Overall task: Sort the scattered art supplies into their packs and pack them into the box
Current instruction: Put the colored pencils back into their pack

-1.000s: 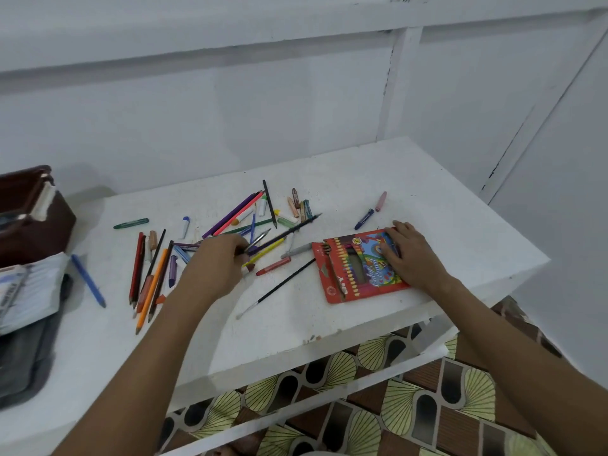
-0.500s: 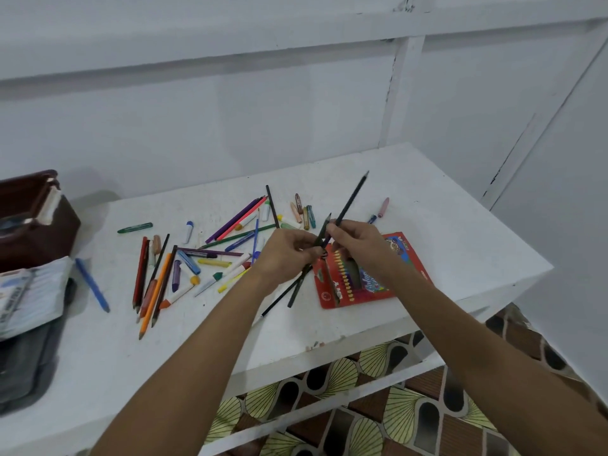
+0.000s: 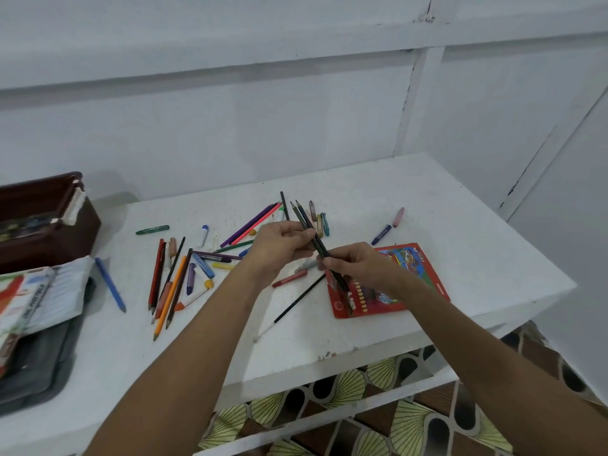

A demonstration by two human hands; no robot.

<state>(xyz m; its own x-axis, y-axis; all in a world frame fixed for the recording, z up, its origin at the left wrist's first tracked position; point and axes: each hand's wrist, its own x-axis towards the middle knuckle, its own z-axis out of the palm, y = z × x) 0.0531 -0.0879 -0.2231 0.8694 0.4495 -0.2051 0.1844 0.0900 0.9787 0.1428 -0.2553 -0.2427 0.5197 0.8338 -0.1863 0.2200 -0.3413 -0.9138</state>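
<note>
Both hands up off the counter (image 3: 460,251) now: left hand (image 3: 279,248) and right hand (image 3: 358,264) pinch the dark pencils (image 3: 312,238), tips beyond the fingers, red pencil pack (image 3: 411,278) beneath, loading next

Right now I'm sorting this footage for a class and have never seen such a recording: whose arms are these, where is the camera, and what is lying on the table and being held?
There is no machine here. The camera sits on a person's head and looks down, so the two bare arms are the wearer's own. The left hand and right hand together grip a small bundle of dark pencils, lifted above the white table. Beside and partly under the right hand lies a red pencil pack. Loose coloured pencils, crayons and a thin black brush are scattered across the tabletop. At the left stands a brown box, with a white pastel pack lying on a dark case in front of it.
</note>
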